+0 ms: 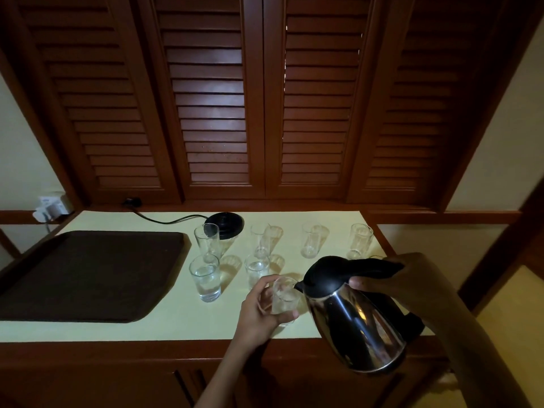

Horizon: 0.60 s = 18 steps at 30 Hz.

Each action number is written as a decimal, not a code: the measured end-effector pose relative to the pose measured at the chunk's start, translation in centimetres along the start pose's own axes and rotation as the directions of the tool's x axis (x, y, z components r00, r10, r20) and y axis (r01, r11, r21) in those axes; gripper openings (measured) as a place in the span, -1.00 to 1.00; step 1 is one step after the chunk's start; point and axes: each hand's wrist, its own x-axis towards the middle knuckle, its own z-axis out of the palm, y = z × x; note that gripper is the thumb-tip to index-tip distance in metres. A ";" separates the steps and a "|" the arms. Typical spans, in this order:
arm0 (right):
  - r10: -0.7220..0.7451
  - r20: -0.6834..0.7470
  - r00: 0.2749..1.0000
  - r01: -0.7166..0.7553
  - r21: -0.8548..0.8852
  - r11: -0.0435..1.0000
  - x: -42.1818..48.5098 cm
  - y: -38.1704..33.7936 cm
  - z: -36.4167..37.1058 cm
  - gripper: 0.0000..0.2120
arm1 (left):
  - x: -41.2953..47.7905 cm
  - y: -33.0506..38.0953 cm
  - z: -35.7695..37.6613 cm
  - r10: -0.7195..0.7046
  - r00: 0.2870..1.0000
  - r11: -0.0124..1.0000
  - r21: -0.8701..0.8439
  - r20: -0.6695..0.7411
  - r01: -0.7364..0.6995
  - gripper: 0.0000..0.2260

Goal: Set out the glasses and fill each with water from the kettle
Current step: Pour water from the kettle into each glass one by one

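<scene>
My right hand [412, 281] grips the black handle of a steel kettle [356, 322], which is tilted left with its spout at the rim of a short clear glass [284, 298]. My left hand [259, 310] holds that glass near the counter's front edge. Two short glasses [205, 278] [257, 269] holding water stand to the left. Behind them stands a row of several tall glasses, from the left one [207, 241] to the right one [360, 240]; I cannot tell whether they hold water.
A dark brown tray [88, 275] lies on the left of the pale counter [182, 322]. The black kettle base [225, 223] with its cord sits at the back, by the louvred wooden shutters [265, 113]. A wall socket [50, 206] is at far left.
</scene>
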 end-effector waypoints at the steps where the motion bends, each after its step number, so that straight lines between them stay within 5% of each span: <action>1: 0.008 -0.005 1.000 -0.008 0.005 1.000 0.0 0.0 0.0 -0.55 | 0.0 0.0 0.0 0.002 1.000 1.000 0.000 0.002 -0.002 -0.38; 18: 0.038 -0.042 0.998 -0.037 0.003 0.999 0.2 0.8 -0.8 -0.65 | 0.7 -0.2 1.3 -0.027 0.999 0.999 -0.017 0.030 0.028 -0.36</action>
